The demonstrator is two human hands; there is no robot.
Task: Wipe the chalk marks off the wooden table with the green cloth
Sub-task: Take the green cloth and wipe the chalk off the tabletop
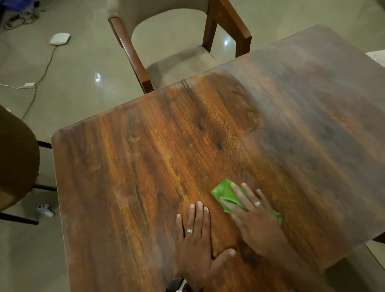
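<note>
Flat-handed describes both grips at this moment: the right hand (255,218) lies spread over the green cloth (225,193), fingers straight and pressing it down onto the wooden counter (143,170), not curled round it. The left hand (196,237) rests palm-down and open on bare wood just beside it, low in the frame near the centre, apparently bracing the body. A watch (176,287) sits on the left wrist at the bottom edge.

The cloth lies at lower centre-right, partly hidden under the right fingers, with a corner poking out toward the upper left and a sliver showing at the far side of the hand. It looks thin, soft and light, so it should bunch or slide unless held flat under the palm; pressing on its middle, as now, seems the sound hold.

Faint pale chalk marks (133,140) smear the left part of the counter, and a whitish haze lies along the edge by the chair (170,35) at upper centre. The right half is blurred and greyish, so I cannot tell whether that is chalk or glare. Wiping looks partly done.
</note>
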